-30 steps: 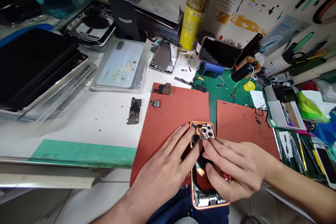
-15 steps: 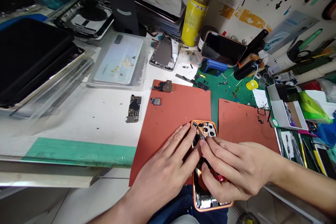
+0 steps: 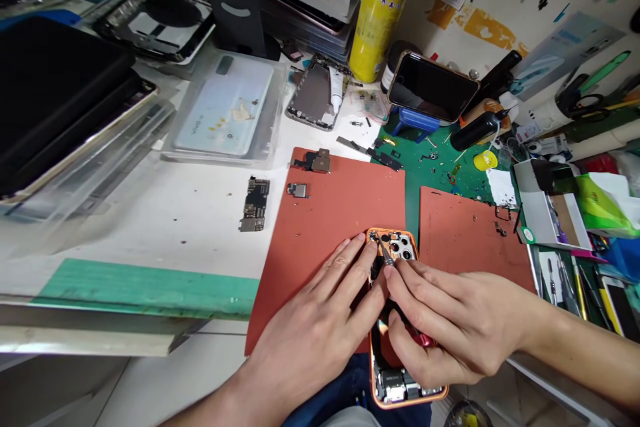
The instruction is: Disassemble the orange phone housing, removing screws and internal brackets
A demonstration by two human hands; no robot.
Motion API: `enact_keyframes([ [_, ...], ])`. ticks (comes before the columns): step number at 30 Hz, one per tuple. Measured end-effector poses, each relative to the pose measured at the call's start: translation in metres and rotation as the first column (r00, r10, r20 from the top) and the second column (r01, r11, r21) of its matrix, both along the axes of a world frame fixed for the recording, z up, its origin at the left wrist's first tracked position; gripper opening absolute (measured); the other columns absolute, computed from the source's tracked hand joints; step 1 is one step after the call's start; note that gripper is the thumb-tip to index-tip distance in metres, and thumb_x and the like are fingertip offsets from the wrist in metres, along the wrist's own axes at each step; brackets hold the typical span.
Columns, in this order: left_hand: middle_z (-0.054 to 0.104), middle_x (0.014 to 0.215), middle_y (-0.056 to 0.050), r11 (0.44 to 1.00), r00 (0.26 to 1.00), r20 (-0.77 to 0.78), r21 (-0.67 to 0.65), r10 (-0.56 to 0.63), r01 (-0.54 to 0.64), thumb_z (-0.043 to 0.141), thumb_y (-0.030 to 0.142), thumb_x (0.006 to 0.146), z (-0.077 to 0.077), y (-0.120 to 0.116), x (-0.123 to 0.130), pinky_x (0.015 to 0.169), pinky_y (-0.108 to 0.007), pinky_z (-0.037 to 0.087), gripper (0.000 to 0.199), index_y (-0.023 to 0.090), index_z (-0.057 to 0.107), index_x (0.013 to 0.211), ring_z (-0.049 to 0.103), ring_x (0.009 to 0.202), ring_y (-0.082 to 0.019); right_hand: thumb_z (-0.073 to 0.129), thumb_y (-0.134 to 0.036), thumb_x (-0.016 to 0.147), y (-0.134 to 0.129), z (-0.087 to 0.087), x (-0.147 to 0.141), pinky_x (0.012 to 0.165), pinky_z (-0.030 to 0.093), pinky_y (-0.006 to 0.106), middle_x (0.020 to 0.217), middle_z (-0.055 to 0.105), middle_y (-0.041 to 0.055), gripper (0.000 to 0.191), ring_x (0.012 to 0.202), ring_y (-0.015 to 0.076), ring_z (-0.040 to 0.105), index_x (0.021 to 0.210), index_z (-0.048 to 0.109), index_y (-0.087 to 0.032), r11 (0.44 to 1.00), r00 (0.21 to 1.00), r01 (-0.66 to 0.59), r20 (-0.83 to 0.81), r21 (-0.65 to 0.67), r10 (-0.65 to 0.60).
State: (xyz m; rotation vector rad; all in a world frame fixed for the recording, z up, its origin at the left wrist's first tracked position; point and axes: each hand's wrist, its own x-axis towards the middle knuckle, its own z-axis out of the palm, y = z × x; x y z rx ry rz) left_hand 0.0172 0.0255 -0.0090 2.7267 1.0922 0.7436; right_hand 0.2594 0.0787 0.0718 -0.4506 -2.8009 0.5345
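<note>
An opened phone housing (image 3: 383, 401) with an orange frame lies at the front edge of the red mat, its inner parts and camera openings showing. My right hand (image 3: 455, 320) is closed on a small screwdriver (image 3: 388, 259) with a metal shaft; a bit of red handle shows beneath the fingers. Its tip points into the housing's top left corner. My left hand (image 3: 320, 313) lies with fingers stretched along the housing's left side, fingertips touching the frame near the screwdriver tip. Its thumb is hidden. Both hands cover the middle of the housing.
On the red mat (image 3: 340, 203) lie a camera module (image 3: 320, 161) and a small metal part (image 3: 298, 191). A circuit board (image 3: 255, 203) rests left of it. Behind stand a propped phone (image 3: 433, 88) and a yellow can (image 3: 373, 33). Several tools (image 3: 577, 287) lie at right.
The view has shifted slightly, so the bench items sit a little differently. Both hands keep their hold and place at the housing, with the screwdriver tip still in the same corner.
</note>
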Motion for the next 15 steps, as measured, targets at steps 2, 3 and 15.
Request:
enact_keyframes([
  [2, 0.057, 0.16, -0.024, 1.0, 1.0, -0.004, 0.01, 0.001, 0.0, 0.044, 0.007, 0.102, 0.0009, -0.0004, 0.0, 0.124, -0.05, 0.054, 0.045, 0.008, 0.061, 0.144, 0.051, 0.154, -0.039, 0.082, -0.02, 0.087, 0.0011, 0.0011, -0.0013, 0.1, 0.07, 0.041, 0.118, 0.084, -0.0032, 0.035, 0.111, 0.0225, 0.082, 0.117, 0.072, -0.035, 1.0, 1.0, 0.009, -0.002, -0.012, -0.009],
  [3, 0.057, 0.159, -0.024, 1.0, 1.0, -0.005, 0.012, 0.001, -0.001, 0.043, 0.007, 0.102, 0.0012, -0.0006, 0.0, 0.123, -0.051, 0.054, 0.045, 0.008, 0.062, 0.144, 0.052, 0.154, -0.039, 0.082, -0.021, 0.087, 0.0015, 0.0017, -0.002, 0.099, 0.071, 0.041, 0.116, 0.084, -0.003, 0.033, 0.109, 0.0225, 0.082, 0.115, 0.072, -0.035, 1.0, 1.0, 0.001, 0.002, 0.005, -0.001],
  [15, 0.058, 0.159, -0.023, 1.0, 1.0, -0.012, 0.007, 0.008, -0.007, 0.043, 0.008, 0.102, 0.002, -0.0004, 0.0011, 0.125, -0.05, 0.053, 0.047, 0.008, 0.06, 0.146, 0.051, 0.155, -0.038, 0.076, -0.024, 0.093, 0.0016, 0.0062, -0.0048, 0.097, 0.072, 0.044, 0.108, 0.085, -0.0034, 0.018, 0.107, 0.023, 0.083, 0.109, 0.075, -0.034, 0.998, 0.993, -0.003, 0.115, -0.057, 0.009],
])
